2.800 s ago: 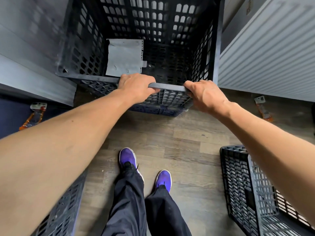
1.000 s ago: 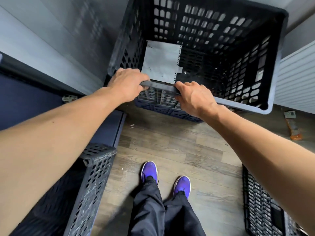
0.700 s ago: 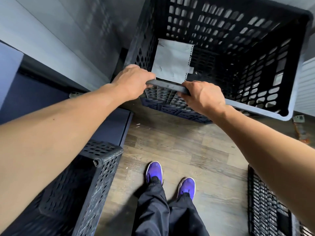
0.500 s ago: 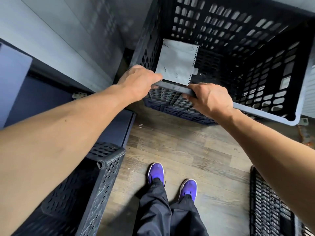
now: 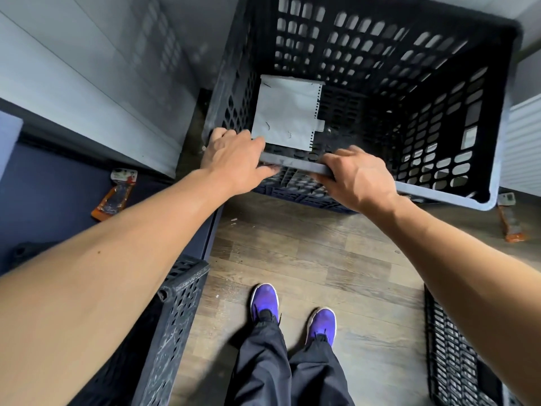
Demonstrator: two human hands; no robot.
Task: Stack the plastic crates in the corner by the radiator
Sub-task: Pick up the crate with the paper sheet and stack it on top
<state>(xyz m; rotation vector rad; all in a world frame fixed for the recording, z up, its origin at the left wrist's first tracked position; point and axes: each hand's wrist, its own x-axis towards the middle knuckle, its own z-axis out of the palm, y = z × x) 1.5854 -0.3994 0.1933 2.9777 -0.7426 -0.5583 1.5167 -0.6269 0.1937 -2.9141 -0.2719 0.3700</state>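
A large black plastic crate [image 5: 439, 189] stands in the corner, on top of another crate whose blue-black side [image 5: 295, 187] shows under its near rim. A grey sheet of paper [image 5: 285, 112] lies inside it. My left hand [image 5: 234, 159] rests on the near rim at the crate's left corner, fingers loosened and spread. My right hand [image 5: 355, 174] grips the near rim, fingers curled over it. The white radiator [image 5: 524, 145] is at the right edge, just beside the crate.
Another black crate [image 5: 169, 332] stands at lower left under my left arm, and a third crate [image 5: 456, 361] at lower right. Orange packaged items lie on a dark blue surface [image 5: 115, 191] at left and on the wood floor [image 5: 510, 218] at right. My purple shoes [image 5: 265, 300] stand below.
The crate has shifted left and back into the corner. My left hand slid to the crate's left corner and loosened its grip; my right hand still holds the rim.
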